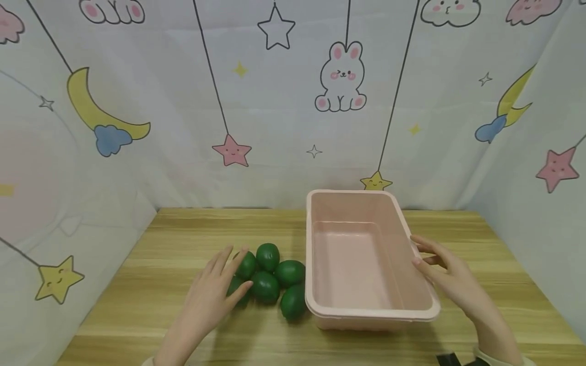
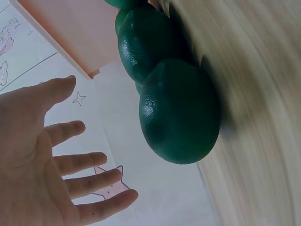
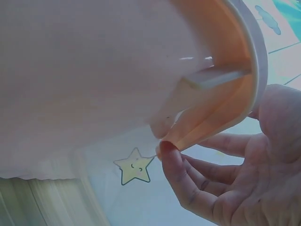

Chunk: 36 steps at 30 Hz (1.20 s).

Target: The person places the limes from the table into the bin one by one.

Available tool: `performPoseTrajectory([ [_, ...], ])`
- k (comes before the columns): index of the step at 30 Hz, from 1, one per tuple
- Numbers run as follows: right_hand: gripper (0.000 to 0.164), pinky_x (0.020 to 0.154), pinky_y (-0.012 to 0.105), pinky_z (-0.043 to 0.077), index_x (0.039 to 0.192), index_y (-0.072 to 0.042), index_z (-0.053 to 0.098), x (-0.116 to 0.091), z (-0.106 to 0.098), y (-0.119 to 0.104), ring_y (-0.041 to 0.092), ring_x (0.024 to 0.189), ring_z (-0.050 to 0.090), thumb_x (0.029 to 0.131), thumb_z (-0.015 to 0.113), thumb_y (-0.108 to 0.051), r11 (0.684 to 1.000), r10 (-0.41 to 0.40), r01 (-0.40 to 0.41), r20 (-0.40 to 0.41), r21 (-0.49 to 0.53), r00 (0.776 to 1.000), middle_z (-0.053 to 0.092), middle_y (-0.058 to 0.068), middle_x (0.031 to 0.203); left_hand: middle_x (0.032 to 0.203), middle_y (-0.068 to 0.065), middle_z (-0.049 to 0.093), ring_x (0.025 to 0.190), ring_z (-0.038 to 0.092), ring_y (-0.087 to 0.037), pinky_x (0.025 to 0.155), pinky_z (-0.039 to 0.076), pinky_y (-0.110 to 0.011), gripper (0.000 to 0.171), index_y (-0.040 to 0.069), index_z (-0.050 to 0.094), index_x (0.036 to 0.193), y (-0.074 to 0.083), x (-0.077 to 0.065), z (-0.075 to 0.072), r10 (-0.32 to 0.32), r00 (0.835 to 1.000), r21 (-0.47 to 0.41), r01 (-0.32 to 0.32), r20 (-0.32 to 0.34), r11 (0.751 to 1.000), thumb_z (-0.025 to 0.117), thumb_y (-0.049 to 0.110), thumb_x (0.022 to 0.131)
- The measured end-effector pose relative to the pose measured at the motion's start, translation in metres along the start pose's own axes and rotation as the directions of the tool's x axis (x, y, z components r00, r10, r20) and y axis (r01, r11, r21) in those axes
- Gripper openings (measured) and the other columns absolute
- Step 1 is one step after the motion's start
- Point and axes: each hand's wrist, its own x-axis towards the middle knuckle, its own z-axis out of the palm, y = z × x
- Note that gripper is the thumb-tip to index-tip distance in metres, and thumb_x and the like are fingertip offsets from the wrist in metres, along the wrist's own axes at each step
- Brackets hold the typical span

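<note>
Wood-grained surface holds green fruits clustered left of a pink box; the left hand hovers by them, fingers spread; the right hand pinches the box's rim.

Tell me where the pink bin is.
In the head view, the pink bin is right of centre, between the green oval objects on its left and the right hand, which holds its right rim.

The person's left hand and right hand are bare. Behind the left fingers shows a sliver of pale sleeve; behind the right fingers, a pale cuff and a black, angular piece.
</note>
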Motion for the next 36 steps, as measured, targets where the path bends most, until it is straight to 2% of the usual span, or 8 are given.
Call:
performPoseTrajectory([
  [4,0.052,0.071,0.022,0.053,0.145,-0.009,0.04,-0.001,0.001,0.001,-0.008,0.096,0.053,0.098,0.056,-0.023,0.999,0.014,-0.015,0.021,0.048,1.0,0.045,0.02,0.139,0.149,-0.019,0.039,0.131,0.044,-0.045,0.094,0.043,-0.067,0.071,0.025,0.035,0.149,-0.002,-0.003,0.003,0.011,1.0,-0.012,-0.011,0.001,1.0,0.067,0.04,0.088],
  [11,0.055,0.071,0.023,0.053,0.147,-0.009,0.038,-0.001,0.003,0.004,-0.005,0.094,0.056,0.097,0.057,-0.023,0.994,0.032,-0.036,0.04,0.102,0.999,0.043,0.018,0.14,0.15,-0.02,0.039,0.131,0.045,-0.045,0.093,0.044,-0.065,0.069,0.021,0.04,0.147,-0.005,-0.011,0.007,0.008,1.0,-0.027,-0.007,0.007,1.0,0.069,0.038,0.087],
  [13,0.055,0.072,0.023,0.053,0.147,-0.009,0.038,-0.002,0.004,0.005,-0.005,0.094,0.056,0.097,0.056,-0.022,0.992,0.032,-0.037,0.042,0.121,0.999,0.044,0.013,0.138,0.149,-0.02,0.04,0.13,0.045,-0.044,0.094,0.044,-0.064,0.068,0.019,0.041,0.146,-0.006,-0.013,0.008,0.01,1.0,-0.031,-0.01,0.002,0.999,0.069,0.037,0.087],
  [18,0.054,0.075,0.022,0.053,0.147,-0.007,0.038,-0.003,0.004,0.007,-0.003,0.094,0.058,0.097,0.056,-0.019,0.986,0.028,-0.035,0.044,0.166,0.999,0.048,-0.012,0.124,0.147,-0.021,0.041,0.129,0.046,-0.045,0.096,0.044,-0.063,0.069,0.018,0.041,0.146,-0.008,-0.017,0.009,0.011,1.0,-0.042,-0.012,-0.011,0.999,0.07,0.036,0.086],
  [21,0.054,0.075,0.022,0.054,0.147,-0.006,0.038,-0.003,0.004,0.007,-0.001,0.093,0.06,0.097,0.056,-0.018,0.982,0.024,-0.033,0.05,0.188,0.998,0.049,-0.02,0.12,0.147,-0.022,0.041,0.129,0.046,-0.045,0.097,0.043,-0.063,0.069,0.019,0.04,0.146,-0.009,-0.02,0.009,0.005,1.0,-0.051,-0.006,-0.009,0.999,0.07,0.036,0.086],
  [26,0.054,0.075,0.023,0.055,0.147,-0.007,0.037,-0.003,0.003,0.007,0.001,0.092,0.063,0.098,0.055,-0.018,0.975,0.031,-0.042,0.057,0.216,0.998,0.055,-0.018,0.117,0.146,-0.022,0.043,0.129,0.046,-0.044,0.097,0.044,-0.062,0.069,0.021,0.04,0.147,-0.009,-0.022,0.008,0.005,1.0,-0.045,-0.005,-0.002,0.999,0.07,0.037,0.087],
  [31,0.055,0.077,0.022,0.054,0.148,-0.011,0.037,-0.003,0.002,0.007,0.0,0.094,0.062,0.098,0.056,-0.021,0.975,0.056,-0.066,0.054,0.211,0.997,0.051,-0.018,0.12,0.143,-0.022,0.046,0.126,0.049,-0.045,0.096,0.045,-0.062,0.069,0.02,0.043,0.145,-0.01,-0.022,0.008,0.012,1.0,-0.044,-0.012,0.001,0.999,0.072,0.036,0.085],
  [36,0.055,0.077,0.023,0.054,0.148,-0.01,0.036,-0.005,0.003,0.009,0.0,0.094,0.061,0.097,0.056,-0.021,0.971,0.073,-0.083,0.055,0.223,0.996,0.049,-0.018,0.121,0.143,-0.021,0.047,0.121,0.052,-0.045,0.092,0.047,-0.062,0.067,0.019,0.049,0.141,-0.013,-0.022,0.01,0.004,0.999,-0.031,-0.002,0.043,1.0,0.074,0.037,0.082],
])
